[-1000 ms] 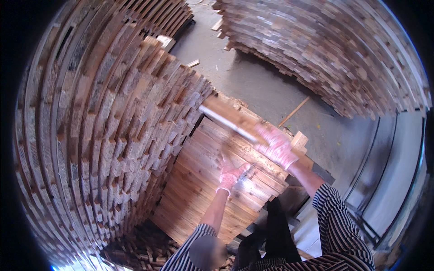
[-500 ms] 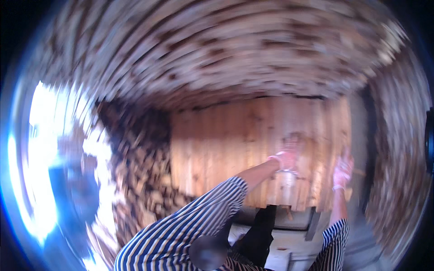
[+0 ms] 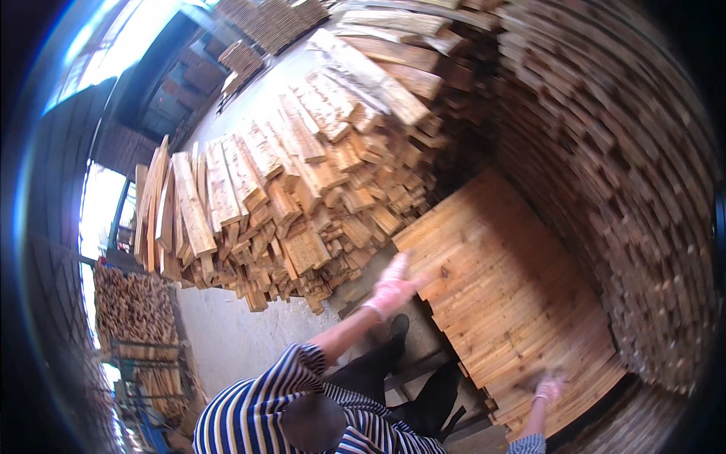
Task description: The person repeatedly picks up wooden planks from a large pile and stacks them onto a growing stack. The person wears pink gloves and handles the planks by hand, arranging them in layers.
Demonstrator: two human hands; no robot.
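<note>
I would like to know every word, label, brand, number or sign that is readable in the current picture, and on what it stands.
None: no readable text.
No lettering shows on the layer of boards, the pile of loose planks or the striped shirt.
The distant stacks are too small to tell about markings.

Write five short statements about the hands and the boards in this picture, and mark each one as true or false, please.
1. The left hand wears a pinkish glove. True.
2. The left hand is closed in a fist. False: its fingers are spread.
3. The right hand is over the layer of boards. True.
4. The loose pile is to the right of this layer. False: the loose pile is to its left.
5. The sleeves are striped. True.
</note>
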